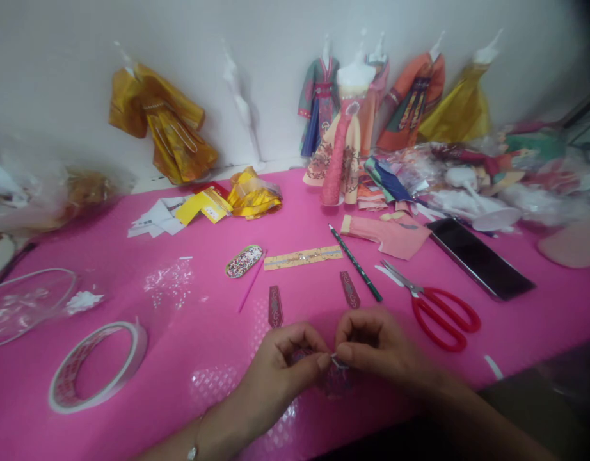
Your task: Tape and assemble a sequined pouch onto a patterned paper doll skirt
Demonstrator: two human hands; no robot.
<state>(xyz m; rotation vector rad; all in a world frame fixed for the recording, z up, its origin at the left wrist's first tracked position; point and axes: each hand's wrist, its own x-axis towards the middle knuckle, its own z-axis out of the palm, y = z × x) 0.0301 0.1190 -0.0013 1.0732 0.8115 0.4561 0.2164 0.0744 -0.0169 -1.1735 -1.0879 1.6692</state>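
Note:
My left hand [291, 360] and my right hand [379, 342] meet at the front of the pink table [218, 339], thumbs and forefingers pinched almost together. Between the fingertips is a small white strip [340, 363], too blurred to tell its kind. Just below it, partly hidden by my fingers, is a dark patterned piece [337, 384]. Beyond my hands lie two maroon patterned fabric pieces, a left one [274, 306] and a right one [350, 290]. Further off is a yellow decorated band [303, 258]. A dark green pencil [356, 264] slants beside it.
Red-handled scissors [441, 314] and a phone [482, 259] lie at the right, a roll of tape [140, 349] at the left. A bead-covered oval [244, 261] sits near a thin pink stick [251, 282]. Dressed doll forms, including a gold-robed one [170, 128], stand along the wall.

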